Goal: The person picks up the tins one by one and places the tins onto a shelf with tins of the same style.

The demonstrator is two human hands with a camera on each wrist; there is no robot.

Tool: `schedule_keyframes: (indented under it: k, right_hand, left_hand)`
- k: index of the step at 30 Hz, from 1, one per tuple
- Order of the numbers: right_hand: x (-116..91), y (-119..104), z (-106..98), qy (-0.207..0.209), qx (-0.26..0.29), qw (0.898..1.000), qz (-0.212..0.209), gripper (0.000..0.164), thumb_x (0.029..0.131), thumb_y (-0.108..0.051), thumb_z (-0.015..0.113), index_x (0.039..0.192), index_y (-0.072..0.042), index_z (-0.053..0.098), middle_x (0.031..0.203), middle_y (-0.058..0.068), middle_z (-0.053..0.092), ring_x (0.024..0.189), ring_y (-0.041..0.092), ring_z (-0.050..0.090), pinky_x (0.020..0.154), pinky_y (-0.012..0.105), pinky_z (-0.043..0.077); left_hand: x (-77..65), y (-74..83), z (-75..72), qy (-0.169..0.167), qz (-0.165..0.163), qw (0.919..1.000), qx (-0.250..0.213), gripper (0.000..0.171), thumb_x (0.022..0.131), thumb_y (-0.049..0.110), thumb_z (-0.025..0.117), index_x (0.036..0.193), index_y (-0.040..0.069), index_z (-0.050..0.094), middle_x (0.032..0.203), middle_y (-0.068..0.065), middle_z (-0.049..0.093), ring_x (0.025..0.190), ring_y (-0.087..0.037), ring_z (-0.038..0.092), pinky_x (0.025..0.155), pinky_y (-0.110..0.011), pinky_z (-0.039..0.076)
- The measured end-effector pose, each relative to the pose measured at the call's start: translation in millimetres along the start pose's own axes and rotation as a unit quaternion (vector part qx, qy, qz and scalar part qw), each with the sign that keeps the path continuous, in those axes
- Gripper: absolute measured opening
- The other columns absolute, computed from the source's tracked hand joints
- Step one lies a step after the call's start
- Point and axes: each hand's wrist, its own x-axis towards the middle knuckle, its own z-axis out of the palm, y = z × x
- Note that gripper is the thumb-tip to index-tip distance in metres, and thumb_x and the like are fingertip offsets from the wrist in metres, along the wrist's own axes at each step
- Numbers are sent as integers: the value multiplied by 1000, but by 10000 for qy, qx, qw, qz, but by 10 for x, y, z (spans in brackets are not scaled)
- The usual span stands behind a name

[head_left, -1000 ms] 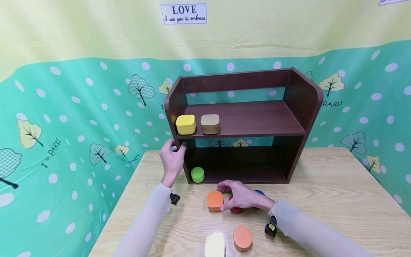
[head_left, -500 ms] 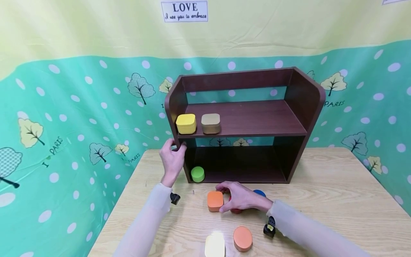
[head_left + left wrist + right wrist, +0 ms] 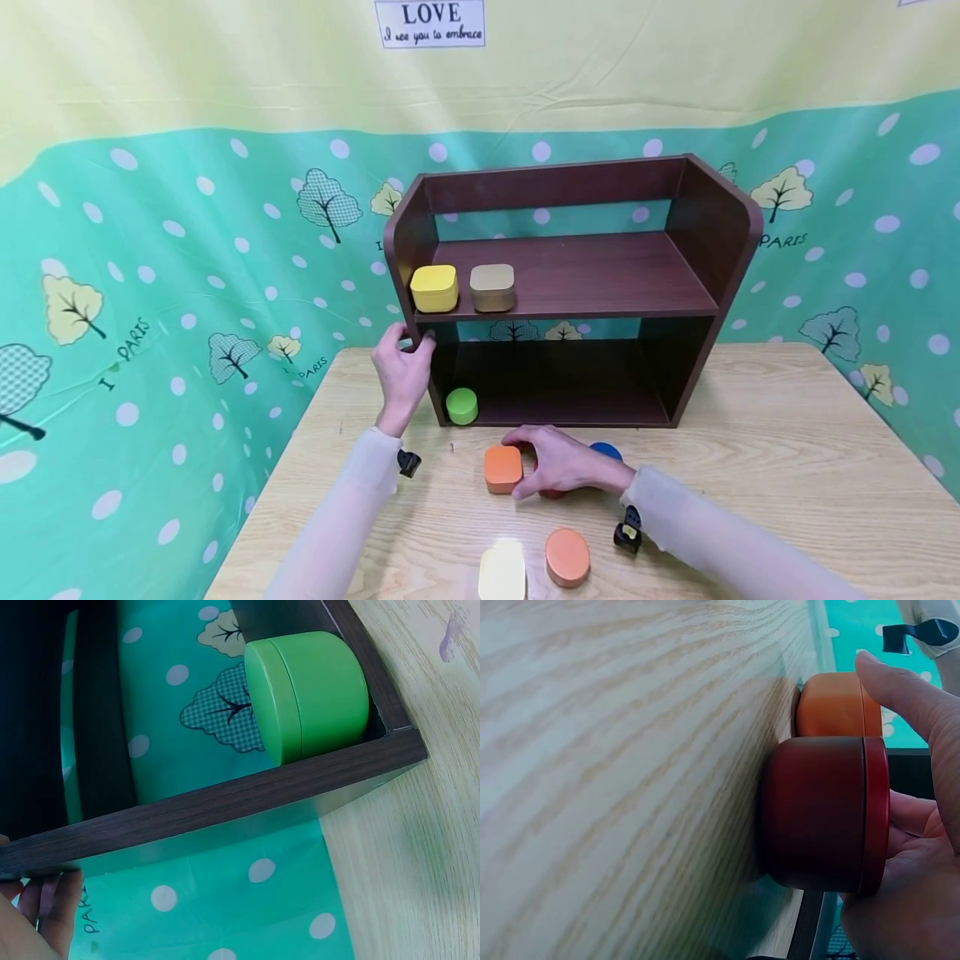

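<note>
Left edge to right edge: green-and-yellow cloth (image 3: 225, 192), printed with trees and dots, behind the whole scene. Left hand (image 3: 403, 367), left of centre, thumb and fingers pinching the left upright of a dark two-tier shelf (image 3: 577, 275), which stands at centre on a pale wood table (image 3: 787, 433). Yellow box (image 3: 434, 289), upper tier, left end. Green box (image 3: 461, 407), round, lower tier, left corner. Taupe box (image 3: 492, 288), upper tier, just right of the yellow one. Orange box (image 3: 503, 470), squarish, lidded, on the table below the shelf, lower centre of the frame. Cream box (image 3: 502, 575), bottom edge, glare on its lid. Right hand (image 3: 558, 460), arched over the red box (image 3: 817, 814); thumb and fingers parted about the orange box's right end, contact not possible to tell. Coral box (image 3: 567, 557), round, bottom of the frame, right of the cream one. Blue box (image 3: 606, 451), partly hidden behind the right wrist.
</note>
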Motion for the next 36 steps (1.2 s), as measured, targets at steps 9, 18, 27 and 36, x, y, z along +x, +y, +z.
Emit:
schedule_keyframes:
  k: [9, 18, 27, 36]
  right_hand:
    - [3, -6, 1, -35, -10, 10000, -22, 79, 79, -35, 97, 144, -5, 65, 141, 8, 73, 130, 27, 67, 117, 50, 53]
    - [6, -16, 17, 69, -151, 9999, -38, 72, 80, -34, 96, 140, -7, 69, 139, 8, 74, 127, 25, 68, 115, 47, 54]
    - [6, -7, 38, 181, -260, 9995, -62, 69, 79, -36, 96, 137, -9, 72, 138, 6, 75, 128, 26, 69, 115, 47, 55]
    - [18, -9, 34, 215, -225, 9995, -42, 66, 79, -33, 96, 135, -8, 73, 137, 6, 76, 129, 27, 69, 115, 48, 54]
  left_hand:
    - [4, 16, -4, 2, -17, 10000, 6, 13, 89, 5, 76, 95, -6, 74, 94, -26, 76, 90, -41, 75, 72, -5, 51]
    - [1, 21, 1, 86, 78, 9999, -40, 9, 89, 2, 77, 93, -5, 74, 90, -24, 76, 88, -39, 74, 73, -7, 51]
    - [-5, 8, -3, 51, 37, 9999, -95, 9, 89, 1, 77, 94, -6, 74, 90, -25, 75, 88, -40, 75, 73, -5, 52]
    - [-2, 12, -1, 6, 43, 10000, -55, 13, 89, 5, 75, 95, -6, 74, 92, -26, 74, 90, -41, 74, 73, -5, 52]
